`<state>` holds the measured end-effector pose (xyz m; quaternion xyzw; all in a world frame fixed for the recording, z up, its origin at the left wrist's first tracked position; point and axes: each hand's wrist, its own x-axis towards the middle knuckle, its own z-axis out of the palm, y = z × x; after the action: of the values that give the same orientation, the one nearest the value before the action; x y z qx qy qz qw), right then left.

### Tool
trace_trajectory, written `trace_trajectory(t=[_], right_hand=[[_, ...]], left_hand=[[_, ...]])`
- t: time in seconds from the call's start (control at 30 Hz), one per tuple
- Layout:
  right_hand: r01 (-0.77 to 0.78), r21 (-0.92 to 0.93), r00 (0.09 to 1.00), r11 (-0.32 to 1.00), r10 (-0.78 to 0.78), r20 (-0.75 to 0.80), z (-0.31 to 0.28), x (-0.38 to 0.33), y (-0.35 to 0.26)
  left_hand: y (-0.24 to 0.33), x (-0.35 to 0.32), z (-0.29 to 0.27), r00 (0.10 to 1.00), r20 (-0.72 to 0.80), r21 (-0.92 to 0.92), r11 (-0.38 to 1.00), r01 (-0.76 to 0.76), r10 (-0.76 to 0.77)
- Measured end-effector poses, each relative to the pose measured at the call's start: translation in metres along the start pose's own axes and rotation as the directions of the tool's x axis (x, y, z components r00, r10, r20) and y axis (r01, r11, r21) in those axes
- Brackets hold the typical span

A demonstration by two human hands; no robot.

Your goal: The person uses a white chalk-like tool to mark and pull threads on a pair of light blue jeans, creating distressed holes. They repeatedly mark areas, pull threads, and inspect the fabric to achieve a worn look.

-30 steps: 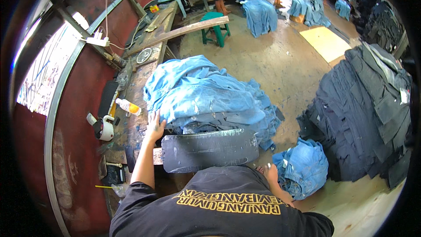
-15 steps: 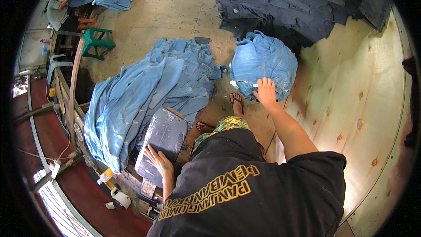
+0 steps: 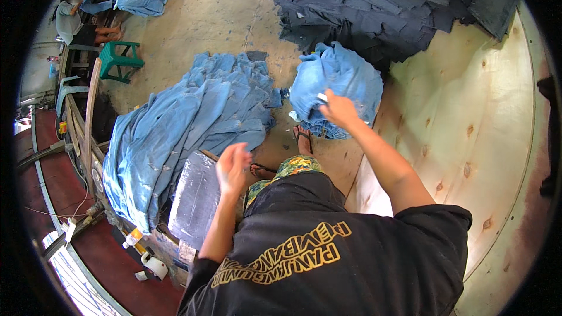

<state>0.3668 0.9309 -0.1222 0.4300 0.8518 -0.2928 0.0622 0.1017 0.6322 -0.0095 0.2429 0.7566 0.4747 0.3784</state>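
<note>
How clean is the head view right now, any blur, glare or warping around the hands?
Head view: the left hand is smeared by motion blur, while the right hand on the light blue bundle is sharper; daylight is even, with mild sheen on the plywood board; fisheye bending curves the board's edge, and a black ring darkens the rim.

Bare concrete floor; green plastic stool far left; pale plywood sheet right; daylight throughout.
</note>
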Motion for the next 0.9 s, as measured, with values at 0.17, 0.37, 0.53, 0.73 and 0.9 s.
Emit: trace_trajectory(t=[0.17,0.37,0.53,0.73,0.9], right_hand=[[0.24,0.367,0.971,0.899,-0.222,-0.092,-0.024,-0.02,-0.155],[0.512,0.174,0.853,0.841,-0.473,-0.221,0.002,-0.046,-0.258],[0.673,0.048,0.731,0.738,-0.653,-0.2,0.052,-0.044,-0.293],[0.701,0.101,0.713,0.706,-0.693,-0.107,0.075,-0.067,-0.292],[0.77,0.398,0.487,0.499,-0.862,0.137,0.084,-0.144,-0.31]], left_hand=[[0.029,0.111,0.077,0.637,0.611,-0.41,0.499,0.763,-0.471],[0.051,0.158,-0.053,0.811,0.373,-0.589,0.561,0.582,-0.45],[0.004,0.158,-0.116,0.906,0.203,-0.685,0.608,0.402,-0.37],[-0.037,0.057,-0.173,0.824,-0.272,-0.91,0.412,-0.051,-0.498],[-0.102,-0.04,-0.158,0.775,-0.398,-0.817,0.573,-0.057,-0.49]])
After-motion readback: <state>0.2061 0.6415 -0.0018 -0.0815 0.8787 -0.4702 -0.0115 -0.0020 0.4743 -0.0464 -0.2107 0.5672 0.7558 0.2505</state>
